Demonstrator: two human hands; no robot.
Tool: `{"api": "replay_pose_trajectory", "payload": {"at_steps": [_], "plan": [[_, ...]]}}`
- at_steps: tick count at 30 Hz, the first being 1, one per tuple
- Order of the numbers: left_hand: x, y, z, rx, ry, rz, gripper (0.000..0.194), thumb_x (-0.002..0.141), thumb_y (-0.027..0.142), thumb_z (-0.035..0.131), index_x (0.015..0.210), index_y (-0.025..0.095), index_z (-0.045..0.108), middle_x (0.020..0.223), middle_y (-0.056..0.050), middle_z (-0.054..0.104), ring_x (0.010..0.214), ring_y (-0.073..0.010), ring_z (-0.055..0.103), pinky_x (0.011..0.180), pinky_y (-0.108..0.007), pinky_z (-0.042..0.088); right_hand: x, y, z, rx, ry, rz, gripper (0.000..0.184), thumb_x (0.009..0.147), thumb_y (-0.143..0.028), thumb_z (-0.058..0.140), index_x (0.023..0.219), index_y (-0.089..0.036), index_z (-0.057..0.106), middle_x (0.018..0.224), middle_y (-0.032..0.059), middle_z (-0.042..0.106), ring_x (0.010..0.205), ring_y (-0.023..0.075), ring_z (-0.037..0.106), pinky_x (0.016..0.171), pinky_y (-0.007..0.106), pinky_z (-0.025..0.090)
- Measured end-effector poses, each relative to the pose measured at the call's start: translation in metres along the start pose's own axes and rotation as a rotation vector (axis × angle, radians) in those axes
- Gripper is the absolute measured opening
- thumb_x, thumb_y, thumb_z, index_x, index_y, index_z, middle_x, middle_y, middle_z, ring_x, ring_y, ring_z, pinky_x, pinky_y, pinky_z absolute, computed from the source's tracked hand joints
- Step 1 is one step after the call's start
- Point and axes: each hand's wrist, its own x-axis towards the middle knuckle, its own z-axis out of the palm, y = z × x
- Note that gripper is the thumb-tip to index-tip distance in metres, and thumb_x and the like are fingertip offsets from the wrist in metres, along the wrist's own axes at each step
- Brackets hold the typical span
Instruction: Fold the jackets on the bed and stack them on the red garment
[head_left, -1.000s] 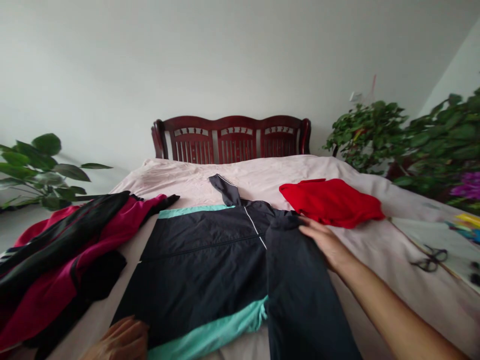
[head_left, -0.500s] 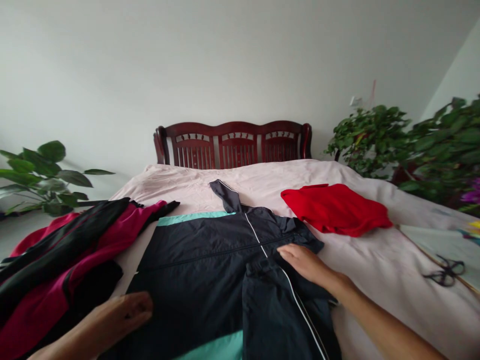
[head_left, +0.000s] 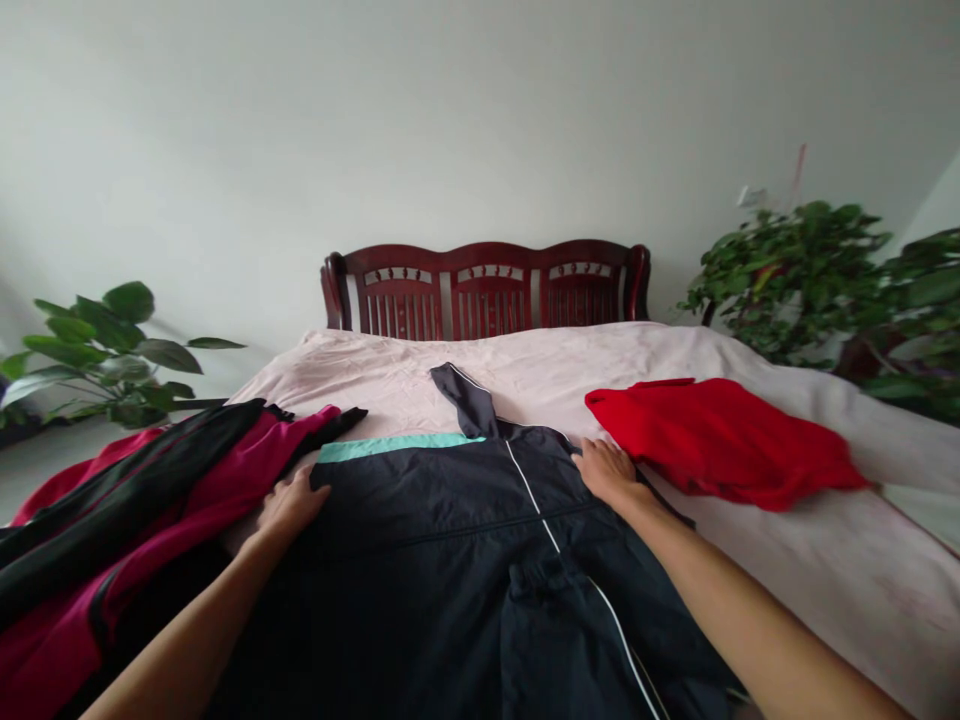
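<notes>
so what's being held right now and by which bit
Nothing looks gripped: the left hand and right hand both lie flat near the shoulders of the navy jacket with teal trim, neither visibly pinching the fabric.

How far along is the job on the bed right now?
Done: the red garment lies flattened, off to the right. In hand: the navy jacket is spread out, hood toward the wooden headboard, with a dark sleeve laid across its front; the left hand and right hand rest flat on its upper part. Left: the magenta-and-black garments lie heaped at the left.
</notes>
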Motion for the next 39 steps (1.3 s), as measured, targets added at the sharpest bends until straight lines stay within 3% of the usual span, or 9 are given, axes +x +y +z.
{"api": "replay_pose_trajectory", "payload": {"at_steps": [6,12,16,19,22,25,30,39], "plan": [[0.006,0.011,0.006,-0.056,0.082,0.067,0.054,0.090,0.032,0.045,0.144,0.027,0.049,0.134,-0.012,0.061,0.120,-0.0301,0.061,0.088,-0.036,0.053,0.014,-0.003,0.012,-0.027,0.016,0.002,0.025,0.096,-0.029,0.050,0.112,-0.020,0.066,0.117,0.0143,0.065,0.111,0.0271,0.057,0.091,0.038,0.042],[0.013,0.031,0.008,-0.025,0.170,0.081,0.050,0.094,0.031,0.037,0.141,0.026,0.054,0.133,-0.012,0.058,0.112,-0.0343,0.062,0.083,-0.041,0.052,0.034,-0.002,0.017,-0.044,0.064,0.013,0.027,0.098,-0.029,0.046,0.114,-0.018,0.065,0.117,0.0154,0.063,0.111,0.0277,0.056,0.095,0.040,0.039],[0.011,0.043,0.011,0.051,0.212,0.089,0.047,0.092,0.025,0.039,0.131,0.020,0.064,0.140,-0.021,0.052,0.127,-0.0419,0.050,0.096,-0.054,0.045,0.033,-0.012,0.015,-0.057,0.078,0.013,0.030,0.095,-0.022,0.046,0.116,-0.014,0.065,0.122,0.0188,0.062,0.117,0.0313,0.052,0.100,0.044,0.038],[-0.006,0.052,0.016,0.127,0.242,0.191,0.047,0.094,0.029,0.039,0.135,0.020,0.061,0.153,-0.018,0.042,0.143,-0.0391,0.032,0.111,-0.055,0.031,0.019,-0.028,0.009,-0.032,0.101,-0.078,0.040,0.096,-0.026,0.046,0.132,-0.015,0.057,0.140,0.0169,0.054,0.134,0.0306,0.041,0.111,0.044,0.029],[-0.031,0.057,0.028,0.179,0.147,0.357,0.052,0.098,0.040,0.036,0.143,0.020,0.054,0.155,-0.015,0.042,0.146,-0.0351,0.030,0.115,-0.050,0.028,-0.002,-0.038,0.010,0.037,0.022,-0.135,0.052,0.099,-0.038,0.041,0.145,-0.015,0.046,0.154,0.0157,0.042,0.143,0.0322,0.033,0.116,0.047,0.025],[-0.051,0.050,0.039,0.183,0.056,0.449,0.057,0.099,0.045,0.035,0.150,0.021,0.045,0.158,-0.013,0.040,0.148,-0.0328,0.031,0.118,-0.047,0.027,-0.022,-0.034,0.022,0.049,-0.069,-0.150,0.060,0.099,-0.045,0.036,0.151,-0.015,0.041,0.158,0.0146,0.037,0.146,0.0330,0.031,0.118,0.050,0.024],[-0.061,0.027,0.039,0.234,0.039,0.442,0.058,0.099,0.046,0.040,0.153,0.025,0.039,0.161,-0.011,0.035,0.150,-0.0292,0.028,0.120,-0.044,0.024,-0.036,-0.013,0.042,0.039,0.010,-0.179,0.060,0.099,-0.044,0.033,0.149,-0.014,0.044,0.157,0.0127,0.040,0.147,0.0281,0.031,0.120,0.046,0.022],[-0.062,0.017,0.039,0.231,0.087,0.423,0.059,0.098,0.048,0.038,0.152,0.025,0.040,0.160,-0.012,0.036,0.149,-0.0291,0.029,0.119,-0.046,0.025,-0.036,-0.014,0.040,0.038,0.068,-0.161,0.056,0.098,-0.041,0.033,0.144,-0.015,0.050,0.152,0.0112,0.047,0.144,0.0263,0.037,0.118,0.045,0.027]]}}
